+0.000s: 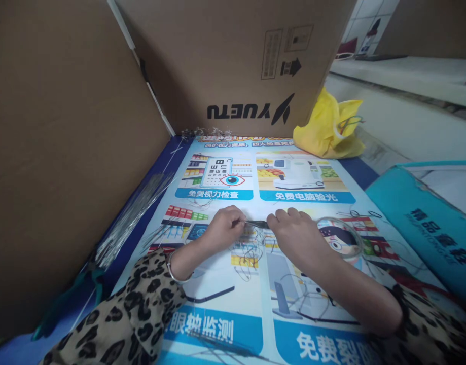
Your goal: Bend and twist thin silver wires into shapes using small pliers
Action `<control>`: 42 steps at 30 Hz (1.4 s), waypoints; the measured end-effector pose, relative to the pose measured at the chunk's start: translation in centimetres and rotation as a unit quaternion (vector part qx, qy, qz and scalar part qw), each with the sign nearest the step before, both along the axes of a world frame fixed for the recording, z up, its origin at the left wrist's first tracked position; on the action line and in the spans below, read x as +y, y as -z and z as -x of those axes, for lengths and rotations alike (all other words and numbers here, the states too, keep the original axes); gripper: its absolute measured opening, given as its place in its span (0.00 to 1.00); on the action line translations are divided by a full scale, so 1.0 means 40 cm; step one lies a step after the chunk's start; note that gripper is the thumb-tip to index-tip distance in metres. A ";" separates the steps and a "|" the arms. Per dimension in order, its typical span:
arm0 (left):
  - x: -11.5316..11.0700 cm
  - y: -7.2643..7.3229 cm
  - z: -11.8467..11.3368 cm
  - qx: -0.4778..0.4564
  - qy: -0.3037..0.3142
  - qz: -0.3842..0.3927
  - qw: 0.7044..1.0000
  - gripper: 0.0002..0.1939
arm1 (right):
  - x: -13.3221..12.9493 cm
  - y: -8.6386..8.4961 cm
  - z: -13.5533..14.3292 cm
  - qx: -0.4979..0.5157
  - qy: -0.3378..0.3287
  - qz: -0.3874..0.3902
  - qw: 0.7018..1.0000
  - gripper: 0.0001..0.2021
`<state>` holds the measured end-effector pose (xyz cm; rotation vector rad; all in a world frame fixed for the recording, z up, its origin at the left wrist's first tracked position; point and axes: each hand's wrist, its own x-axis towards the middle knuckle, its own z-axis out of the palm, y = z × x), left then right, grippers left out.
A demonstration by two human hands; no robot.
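Note:
My right hand [295,233] is closed around the handles of slim, dark-jawed pliers [258,224], which point left. My left hand [228,224] is closed in a pinch at the jaws' tip, on what looks like a thin wire; the piece is too small to make out clearly. Below the two hands, a loose tangle of thin wires [248,253] lies on the printed poster sheet [255,284]. Several more thin dark wires [217,342] are strewn near the front edge of the sheet.
Cardboard panels [233,61] wall off the left and back. A bundle of silvery wires [136,218] lies at left, above a green-handled tool [69,301]. A round clear ring [360,243], a yellow bag [324,126] and a turquoise box [423,218] are at right.

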<state>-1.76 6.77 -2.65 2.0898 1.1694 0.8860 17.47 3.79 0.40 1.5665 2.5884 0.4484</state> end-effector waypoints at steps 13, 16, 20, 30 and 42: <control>0.000 -0.006 0.000 0.013 -0.006 -0.015 1.000 0.10 | 0.002 0.006 0.004 -0.002 0.012 0.015 1.000 0.07; 0.000 -0.005 0.000 0.015 -0.007 -0.016 1.000 0.10 | 0.002 0.008 0.003 -0.001 0.011 0.015 1.000 0.07; 0.001 -0.002 0.000 0.016 -0.006 -0.019 1.000 0.10 | 0.004 0.009 0.006 -0.003 0.010 0.016 1.000 0.07; 0.001 -0.005 -0.002 0.007 -0.017 -0.004 1.000 0.09 | 0.009 0.023 -0.005 0.027 0.013 0.020 0.999 0.08; 0.008 -0.001 -0.001 -0.014 -0.008 0.038 0.999 0.06 | 0.021 0.029 -0.016 0.065 0.013 0.021 0.998 0.08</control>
